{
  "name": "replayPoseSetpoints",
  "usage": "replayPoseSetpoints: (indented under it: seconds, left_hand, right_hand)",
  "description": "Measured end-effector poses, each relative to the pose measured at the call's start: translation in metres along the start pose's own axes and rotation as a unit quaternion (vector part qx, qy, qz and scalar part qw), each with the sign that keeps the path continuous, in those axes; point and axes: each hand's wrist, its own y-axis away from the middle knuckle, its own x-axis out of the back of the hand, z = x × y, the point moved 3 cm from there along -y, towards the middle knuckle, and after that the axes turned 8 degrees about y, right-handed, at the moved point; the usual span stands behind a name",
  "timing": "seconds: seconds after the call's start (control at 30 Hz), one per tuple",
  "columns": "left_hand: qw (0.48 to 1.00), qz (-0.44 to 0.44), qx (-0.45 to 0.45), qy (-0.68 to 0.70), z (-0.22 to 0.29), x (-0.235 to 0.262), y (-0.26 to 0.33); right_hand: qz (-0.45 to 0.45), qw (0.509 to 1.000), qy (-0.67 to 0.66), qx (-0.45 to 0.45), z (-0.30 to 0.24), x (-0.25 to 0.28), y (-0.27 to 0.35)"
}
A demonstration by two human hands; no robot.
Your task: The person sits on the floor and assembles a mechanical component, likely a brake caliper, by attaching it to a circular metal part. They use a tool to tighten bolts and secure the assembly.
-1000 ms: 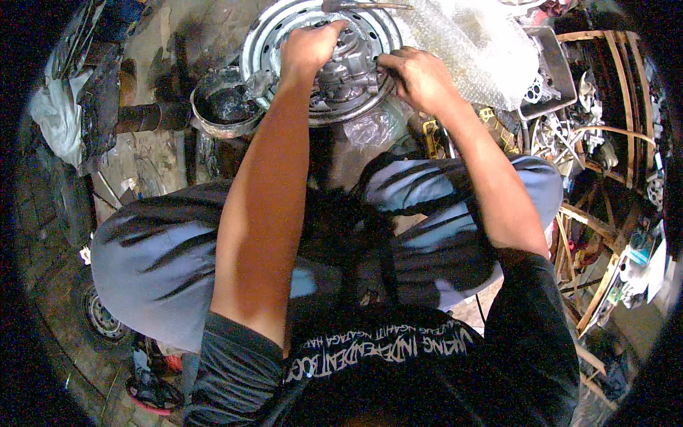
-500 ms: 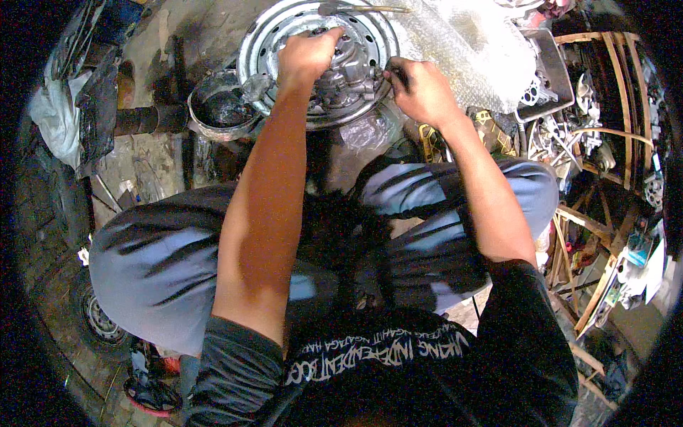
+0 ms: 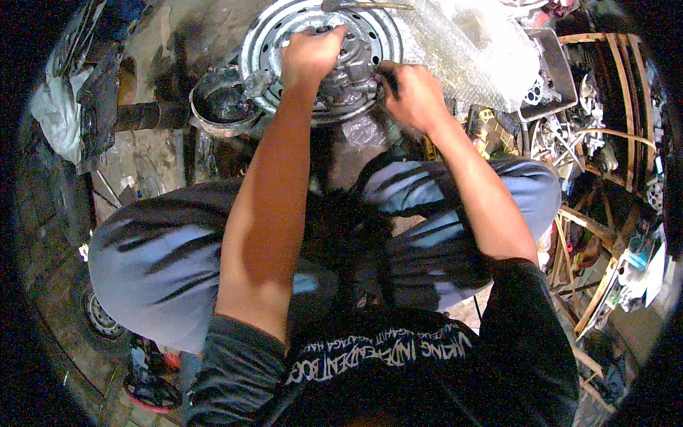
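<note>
Since half a second ago, right hand (image 3: 411, 94) shifted lower, gripping a tool; left hand (image 3: 311, 55) still clamps grey housing (image 3: 348, 78) on wheel rim (image 3: 267, 35), top centre.

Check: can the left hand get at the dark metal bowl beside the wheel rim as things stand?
Probably yes. The left hand rests on the grey part atop the wheel rim; the bowl sits just to its left, open-topped, with nothing between them.

Harsh bluish light falls from above, glaring on the bubble wrap (image 3: 469, 43); corners vignette black, edges bend, floor clutter lies dim.
</note>
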Motion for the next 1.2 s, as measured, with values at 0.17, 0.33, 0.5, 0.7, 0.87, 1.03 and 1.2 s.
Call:
replayPoseSetpoints:
  seconds: [0.17, 0.33, 0.5, 0.7, 0.87, 1.03, 1.2]
  left_hand:
    - [0.997, -0.017, 0.071, 0.035, 0.028, 0.006, 0.015]
    - [0.999, -0.012, 0.052, 0.003, 0.023, 0.005, 0.013]
    - [0.996, -0.002, 0.087, 0.024, 0.024, 0.013, 0.015]
    - [0.999, -0.007, 0.032, -0.006, 0.014, -0.001, 0.009]
    - [0.997, -0.001, 0.074, 0.028, 0.021, 0.006, 0.017]
    - [0.997, -0.009, 0.072, 0.039, 0.013, 0.002, 0.008]
    - [0.997, 0.0, 0.068, 0.03, 0.022, 0.008, 0.011]
  right_hand:
    - [-0.006, 0.999, 0.027, -0.026, 0.001, 0.005, 0.002]
    - [0.025, 0.999, -0.011, -0.024, 0.003, -0.001, 0.001]
    - [0.043, 0.999, -0.017, -0.022, 0.0, -0.001, 0.002]
    - [0.059, 0.996, -0.051, -0.038, -0.001, 0.0, 0.006]
    - [0.047, 0.998, -0.007, -0.034, -0.001, -0.002, 0.004]
    - [0.047, 0.998, -0.02, -0.04, -0.011, 0.005, 0.005]
    - [0.036, 0.998, -0.027, -0.044, -0.004, 0.0, 0.002]
